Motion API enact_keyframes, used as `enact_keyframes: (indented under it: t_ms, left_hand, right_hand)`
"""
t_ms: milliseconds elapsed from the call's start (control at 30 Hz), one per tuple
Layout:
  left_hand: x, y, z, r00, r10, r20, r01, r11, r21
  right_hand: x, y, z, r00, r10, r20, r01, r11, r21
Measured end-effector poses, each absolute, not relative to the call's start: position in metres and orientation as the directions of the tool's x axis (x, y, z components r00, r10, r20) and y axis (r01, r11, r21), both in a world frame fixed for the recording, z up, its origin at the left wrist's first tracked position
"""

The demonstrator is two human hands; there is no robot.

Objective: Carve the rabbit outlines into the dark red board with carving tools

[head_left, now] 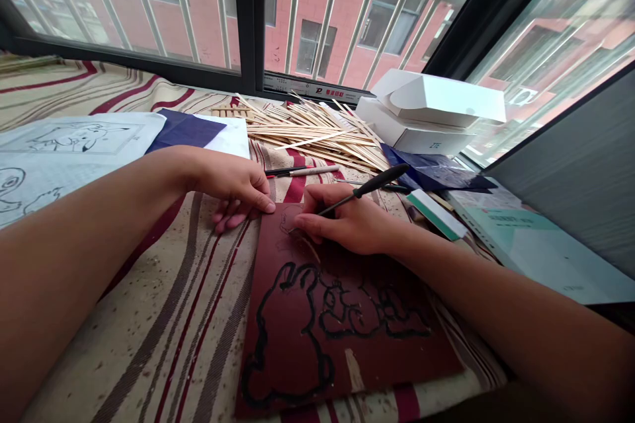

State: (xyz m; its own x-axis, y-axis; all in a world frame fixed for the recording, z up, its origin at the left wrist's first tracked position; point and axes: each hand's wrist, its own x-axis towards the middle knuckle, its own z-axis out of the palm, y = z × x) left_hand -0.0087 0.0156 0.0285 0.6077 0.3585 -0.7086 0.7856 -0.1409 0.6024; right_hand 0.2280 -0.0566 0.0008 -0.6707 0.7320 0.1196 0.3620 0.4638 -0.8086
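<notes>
A dark red board [282, 350] lies on the striped cloth, bearing thick black cartoon outlines and fainter thin lines near its top left. My right hand [347, 221] is closed around a carving tool [380, 180] with a dark handle and slim metal shaft, its tip down at the thin lines. Its wrist side rests over the board. At the board's top left corner, my left hand [238, 188] presses its thumb on the edge, while the other fingers curl loosely beside it above the cloth.
Beyond the hands lie pens [312, 171] and a heap of thin wooden sticks [317, 132]. Drawing sheets [74, 139] and dark blue paper [181, 129] lie left. On the right are a white box [426, 112], a green-and-white small box [436, 215] and a pale green book [550, 244].
</notes>
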Motion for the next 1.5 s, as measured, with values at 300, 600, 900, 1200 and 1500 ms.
enact_keyframes:
  t_ms: [300, 600, 900, 1200, 1500]
  left_hand:
    - [-0.008, 0.016, 0.029, 0.595, 0.367, -0.715, 0.793, -0.126, 0.595]
    - [-0.008, 0.014, 0.03, 0.59, 0.373, -0.716, 0.797, -0.128, 0.59]
    - [-0.007, 0.014, 0.029, 0.587, 0.379, -0.716, 0.798, -0.121, 0.59]
    - [-0.009, 0.017, 0.027, 0.591, 0.365, -0.719, 0.795, -0.114, 0.595]
    - [-0.01, 0.016, 0.029, 0.579, 0.371, -0.726, 0.803, -0.105, 0.587]
  right_hand:
    - [0.231, -0.056, 0.008, -0.693, 0.714, 0.099, 0.364, 0.465, -0.807]
    - [0.234, -0.056, 0.011, -0.7, 0.712, 0.056, 0.382, 0.44, -0.813]
    - [0.239, -0.054, 0.013, -0.673, 0.74, 0.003, 0.424, 0.389, -0.818]
    - [0.243, -0.05, 0.013, -0.619, 0.781, -0.082, 0.376, 0.203, -0.904]
    - [0.243, -0.049, 0.01, -0.585, 0.806, -0.089, 0.341, 0.145, -0.929]
